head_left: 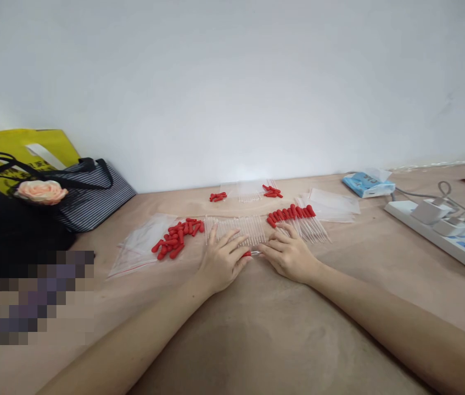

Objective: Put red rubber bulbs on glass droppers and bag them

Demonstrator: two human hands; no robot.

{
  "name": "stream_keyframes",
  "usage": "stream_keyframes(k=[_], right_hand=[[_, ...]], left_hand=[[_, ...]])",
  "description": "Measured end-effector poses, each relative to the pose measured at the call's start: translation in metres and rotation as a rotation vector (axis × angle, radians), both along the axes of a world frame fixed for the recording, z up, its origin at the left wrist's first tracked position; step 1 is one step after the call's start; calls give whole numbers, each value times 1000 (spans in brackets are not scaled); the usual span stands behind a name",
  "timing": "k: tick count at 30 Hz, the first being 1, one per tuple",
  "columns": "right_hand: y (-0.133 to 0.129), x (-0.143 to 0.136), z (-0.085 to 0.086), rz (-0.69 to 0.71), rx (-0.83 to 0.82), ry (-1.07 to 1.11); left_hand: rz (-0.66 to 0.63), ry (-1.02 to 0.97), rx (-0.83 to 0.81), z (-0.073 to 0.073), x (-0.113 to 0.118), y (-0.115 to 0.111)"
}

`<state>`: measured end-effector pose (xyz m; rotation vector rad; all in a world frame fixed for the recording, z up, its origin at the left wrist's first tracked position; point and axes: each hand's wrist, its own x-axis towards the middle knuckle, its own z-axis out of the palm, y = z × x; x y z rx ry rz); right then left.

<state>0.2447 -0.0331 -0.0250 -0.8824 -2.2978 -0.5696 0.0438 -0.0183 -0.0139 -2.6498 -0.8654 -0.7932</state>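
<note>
My left hand [223,261] pinches a red rubber bulb [247,254] low over the table. Meeting it from the other side, my right hand [289,255] holds a clear glass tube [255,253] whose end is at the bulb; whether it is inside is too small to tell. Just beyond my hands lies a row of clear tubes [252,229]. Several tubes with red bulbs on their ends [293,213] lie side by side beyond my right hand. Loose red bulbs [173,240] are heaped on clear plastic bags [139,245] to the left.
Farther back are two small groups of red bulbs [218,196] [272,191] and more tubes [248,195]. Plastic bags [333,204], a blue tissue pack [367,184] and a power strip [442,236] are at right. A striped bag [92,195] and a yellow bag [22,148] stand left.
</note>
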Motion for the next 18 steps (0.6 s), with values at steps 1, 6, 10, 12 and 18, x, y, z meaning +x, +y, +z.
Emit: stream_keyframes(k=[1,6,10,12,18], right_hand=[[-1,-1,0,9,9,-1],[-1,-1,0,72,47,22],[1,-1,-2,119,9,30],[2,-2,-2,140,-13,33],[2,-3,1,150,-45,43]], left_hand=[[-9,-8,0,0,1,0],[-39,-43,-22,-1,6,-2],[-41,-42,-57,0,7,-3],[-44,-38,-68,0,7,-3],[-31,-44,-78,0,8,-2]])
